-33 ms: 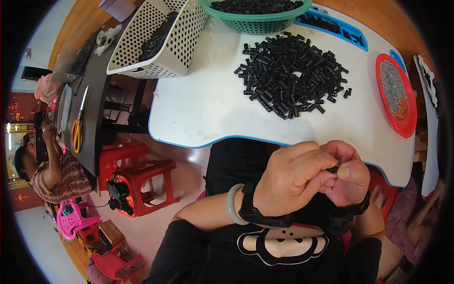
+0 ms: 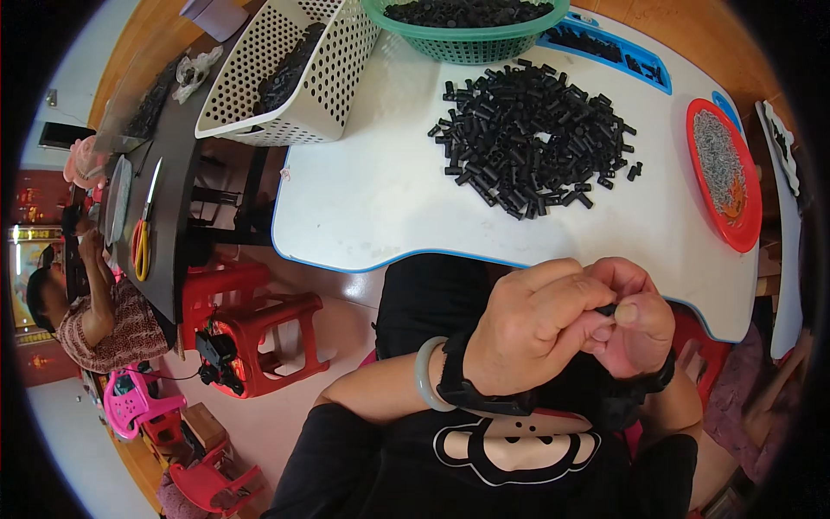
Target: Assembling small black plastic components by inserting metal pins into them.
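Note:
My left hand point(image 2: 534, 324) and my right hand point(image 2: 638, 320) meet just off the table's near edge, fingertips pinched together. Between them is a small black plastic part point(image 2: 608, 310), mostly covered by the fingers, so its full shape is hidden. Both hands are closed on it. Beyond them on the white table point(image 2: 363, 208) lies a large pile of short black tubular plastic pieces point(image 2: 527, 138). To the right, a red plate point(image 2: 750, 221) holds many small silvery metal pieces point(image 2: 718, 151), perhaps springs or pins, with a few orange-brown ones.
A green basket point(image 2: 471, 50) of black parts and a blue tray point(image 2: 661, 78) stand at the back. At the left are a white perforated basket point(image 2: 333, 99), yellow-handled scissors point(image 2: 141, 246) on a dark table, and red stools point(image 2: 277, 316). Another person point(image 2: 112, 320) sits far left.

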Available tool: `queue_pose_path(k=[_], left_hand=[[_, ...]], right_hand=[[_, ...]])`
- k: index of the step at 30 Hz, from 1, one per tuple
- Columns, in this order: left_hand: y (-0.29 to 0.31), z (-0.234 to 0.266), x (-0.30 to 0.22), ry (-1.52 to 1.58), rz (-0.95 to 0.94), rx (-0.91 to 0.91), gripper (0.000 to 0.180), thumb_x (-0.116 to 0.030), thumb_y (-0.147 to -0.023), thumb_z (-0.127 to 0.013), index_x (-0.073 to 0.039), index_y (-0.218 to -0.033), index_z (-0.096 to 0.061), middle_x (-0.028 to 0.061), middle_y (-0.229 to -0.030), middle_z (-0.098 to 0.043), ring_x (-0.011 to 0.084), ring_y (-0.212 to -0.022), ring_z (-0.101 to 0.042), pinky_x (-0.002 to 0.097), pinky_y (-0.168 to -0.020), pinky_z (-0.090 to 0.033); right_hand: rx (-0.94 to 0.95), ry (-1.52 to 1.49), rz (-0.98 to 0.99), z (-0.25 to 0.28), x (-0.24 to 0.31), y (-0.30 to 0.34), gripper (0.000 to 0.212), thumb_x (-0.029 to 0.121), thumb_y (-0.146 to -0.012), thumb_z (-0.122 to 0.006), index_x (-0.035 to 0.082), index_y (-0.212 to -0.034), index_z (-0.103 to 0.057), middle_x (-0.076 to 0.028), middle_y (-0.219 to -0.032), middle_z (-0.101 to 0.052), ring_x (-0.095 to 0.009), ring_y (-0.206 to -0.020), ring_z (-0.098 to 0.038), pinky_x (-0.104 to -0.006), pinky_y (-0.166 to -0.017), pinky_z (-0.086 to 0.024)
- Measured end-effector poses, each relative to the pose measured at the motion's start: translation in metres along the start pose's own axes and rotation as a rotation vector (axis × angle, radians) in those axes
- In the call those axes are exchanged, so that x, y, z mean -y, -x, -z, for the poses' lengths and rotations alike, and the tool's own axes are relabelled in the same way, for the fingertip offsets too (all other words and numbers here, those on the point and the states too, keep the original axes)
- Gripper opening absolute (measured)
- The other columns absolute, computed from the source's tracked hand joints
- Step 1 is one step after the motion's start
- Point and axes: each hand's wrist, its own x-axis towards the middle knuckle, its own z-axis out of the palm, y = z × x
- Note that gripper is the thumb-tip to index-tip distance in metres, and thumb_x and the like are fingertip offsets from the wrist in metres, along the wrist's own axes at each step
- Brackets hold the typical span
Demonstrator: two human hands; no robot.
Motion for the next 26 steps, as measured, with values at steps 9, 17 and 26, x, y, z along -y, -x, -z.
queue_pose_path(k=[9,17,26], left_hand=[[0.000,-0.001,-0.002,0.000,0.071,-0.016,0.019,0.003,-0.075,-0.069,-0.001,-0.093,-0.067,0.0090,-0.073,-0.062,0.0213,-0.061,-0.058,0.0297,-0.055,-0.045],[-0.029,0.027,-0.010,-0.142,0.055,-0.149,0.013,-0.001,-0.078,-0.070,0.000,-0.090,-0.066,0.0086,-0.075,-0.062,0.0155,-0.060,-0.056,0.0261,-0.055,-0.043],[-0.089,0.186,0.009,-1.222,-0.019,-0.576,0.012,-0.014,-0.086,-0.066,-0.005,-0.094,-0.067,0.0126,-0.084,-0.066,0.0236,-0.073,-0.064,0.0371,-0.065,-0.049]], right_hand=[[-0.017,-0.026,-0.023,0.003,-0.001,-0.002,0.020,0.008,-0.078,-0.058,-0.002,-0.095,-0.058,-0.005,-0.073,-0.056,-0.009,-0.058,-0.047,-0.0241,-0.051,-0.040],[-0.092,0.355,0.224,-0.007,0.001,-0.009,0.034,0.022,-0.088,-0.064,-0.002,-0.111,-0.058,-0.005,-0.091,-0.059,-0.007,-0.062,-0.052,-0.0223,-0.053,-0.043],[-0.192,0.828,0.067,0.028,0.061,0.010,0.027,0.011,-0.087,-0.064,0.001,-0.112,-0.059,-0.003,-0.087,-0.060,-0.004,-0.062,-0.051,-0.0174,-0.054,-0.042]])
